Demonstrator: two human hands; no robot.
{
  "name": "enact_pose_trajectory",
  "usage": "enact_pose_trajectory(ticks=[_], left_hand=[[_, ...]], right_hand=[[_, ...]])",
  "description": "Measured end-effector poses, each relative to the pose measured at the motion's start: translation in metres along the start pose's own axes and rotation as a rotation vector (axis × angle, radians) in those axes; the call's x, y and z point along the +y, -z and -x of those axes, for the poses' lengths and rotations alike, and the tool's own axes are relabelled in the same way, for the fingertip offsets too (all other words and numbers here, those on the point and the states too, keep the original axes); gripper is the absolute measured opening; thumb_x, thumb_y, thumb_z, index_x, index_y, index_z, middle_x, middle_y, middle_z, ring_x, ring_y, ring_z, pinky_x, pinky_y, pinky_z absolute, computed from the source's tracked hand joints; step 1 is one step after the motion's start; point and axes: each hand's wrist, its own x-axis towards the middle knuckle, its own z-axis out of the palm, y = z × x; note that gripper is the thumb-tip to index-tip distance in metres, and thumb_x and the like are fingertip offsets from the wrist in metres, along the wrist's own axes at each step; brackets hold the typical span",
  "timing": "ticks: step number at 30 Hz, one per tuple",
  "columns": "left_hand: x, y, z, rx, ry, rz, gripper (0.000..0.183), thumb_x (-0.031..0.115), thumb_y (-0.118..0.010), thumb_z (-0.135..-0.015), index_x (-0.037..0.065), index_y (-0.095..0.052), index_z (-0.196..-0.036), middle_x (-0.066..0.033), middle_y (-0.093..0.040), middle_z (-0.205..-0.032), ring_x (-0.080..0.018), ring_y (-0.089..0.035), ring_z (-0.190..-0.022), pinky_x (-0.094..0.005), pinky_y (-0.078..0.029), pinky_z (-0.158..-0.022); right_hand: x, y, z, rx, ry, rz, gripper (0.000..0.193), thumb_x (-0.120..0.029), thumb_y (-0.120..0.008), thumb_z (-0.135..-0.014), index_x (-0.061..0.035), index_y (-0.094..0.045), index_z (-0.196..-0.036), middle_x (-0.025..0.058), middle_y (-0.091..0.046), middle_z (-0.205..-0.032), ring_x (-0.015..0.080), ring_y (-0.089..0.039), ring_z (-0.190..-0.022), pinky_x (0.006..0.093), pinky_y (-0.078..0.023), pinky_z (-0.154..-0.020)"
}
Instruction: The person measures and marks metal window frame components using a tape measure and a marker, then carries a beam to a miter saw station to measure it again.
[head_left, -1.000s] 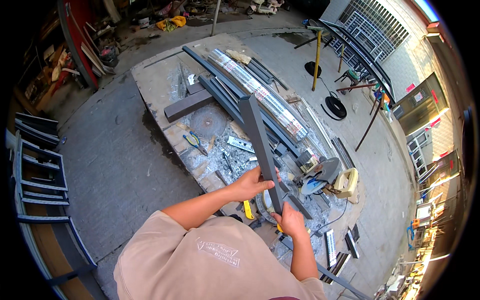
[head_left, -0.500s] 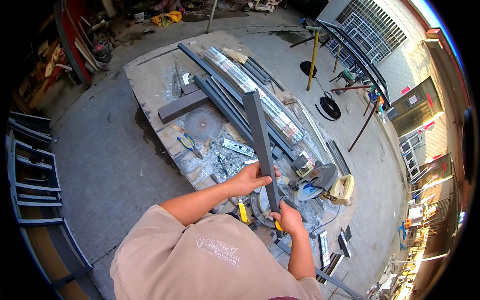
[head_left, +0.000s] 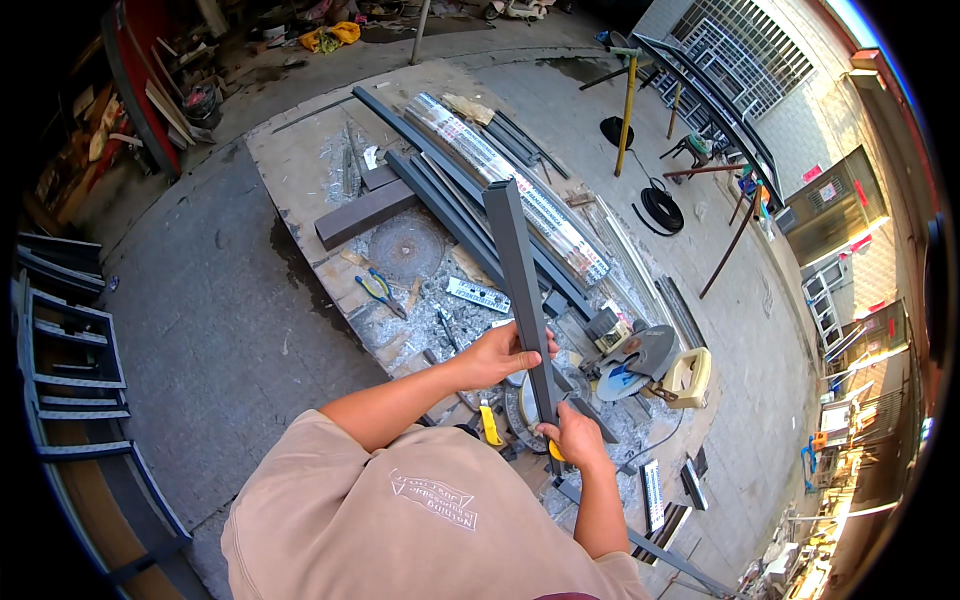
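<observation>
A long dark grey rectangular metal profile (head_left: 517, 260) slants up and away in front of my chest. My left hand (head_left: 500, 357) is closed round its middle, thumb lying on the near face. Lower down, my right hand (head_left: 577, 437) grips the profile near its close end. A small yellow thing (head_left: 556, 451) shows beside the right fingers; its kind is mostly hidden. Right of the profile stands a mitre saw (head_left: 642, 357) with a beige handle and a blue-marked blade. A yellow-handled tool (head_left: 490, 425) lies below the left hand.
The low work board (head_left: 290, 160) carries grey profiles (head_left: 450, 215), a film-wrapped bundle (head_left: 505, 185), a round saw blade (head_left: 406, 247), pliers (head_left: 380, 292) and metal shavings. Frames (head_left: 80, 365) stand at left. A black coil (head_left: 660, 208) and a yellow post (head_left: 627, 115) are at right.
The view has shifted very slightly. Both hands keep their hold on the profile, which stays in nearly the same place.
</observation>
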Motion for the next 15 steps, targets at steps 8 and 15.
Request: enact_pose_trajectory(ticks=[8, 15], left_hand=[[0.003, 0.004, -0.004, 0.159, 0.047, -0.049, 0.045, 0.025, -0.069, -0.104, 0.003, -0.049, -0.138, -0.0107, -0.066, -0.131, -0.0236, -0.065, -0.125, -0.0377, -0.052, -0.108], [0.01, 0.01, -0.008, 0.246, 0.099, -0.115, 0.041, 0.027, -0.061, -0.108, 0.004, -0.049, -0.139, -0.0105, -0.067, -0.129, -0.0226, -0.067, -0.122, -0.0383, -0.057, -0.1]], right_hand=[[0.002, -0.006, -0.004, 0.053, -0.037, -0.113, 0.062, -0.052, -0.077, -0.09, -0.0034, -0.064, -0.126, 0.0229, -0.074, -0.104, 0.0431, -0.071, -0.1, 0.0514, -0.055, -0.084], [0.01, -0.022, -0.011, 0.106, -0.012, -0.092, 0.058, -0.048, -0.077, -0.09, -0.0056, -0.065, -0.127, 0.0212, -0.074, -0.111, 0.0418, -0.071, -0.101, 0.0511, -0.055, -0.085]])
